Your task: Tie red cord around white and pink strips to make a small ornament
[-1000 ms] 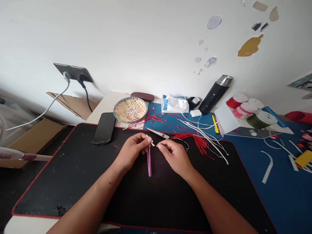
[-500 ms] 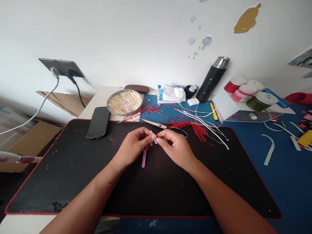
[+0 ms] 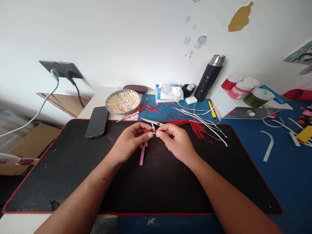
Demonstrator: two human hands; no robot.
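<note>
My left hand [image 3: 133, 139] and my right hand [image 3: 179, 143] meet above the black mat [image 3: 156, 188], fingertips pinched close together. Between them is a small piece of white cord [image 3: 153, 126] with red thread [image 3: 147, 130] around it. My right thumb and finger grip the white cord. A red strand curves by my left fingers, which are closed near it. Below my left hand a purple stick-like handle [image 3: 142, 156] shows; whether that hand holds it, I cannot tell. Scissors [image 3: 151, 122] lie just beyond, partly hidden by my right hand. Red threads [image 3: 198, 130] lie bundled to the right.
A woven basket [image 3: 123, 102] holds small red-and-white pieces. A phone [image 3: 97, 122] lies at left. White cords [image 3: 207, 121], a tissue box [image 3: 169, 93], a black flask [image 3: 210, 78], a yellow cutter [image 3: 212, 109] and paint jars [image 3: 258, 97] stand or lie behind and right.
The fingertips have shifted around the small cord piece, so more of its white end and a red loop show. The whole view has moved slightly.
</note>
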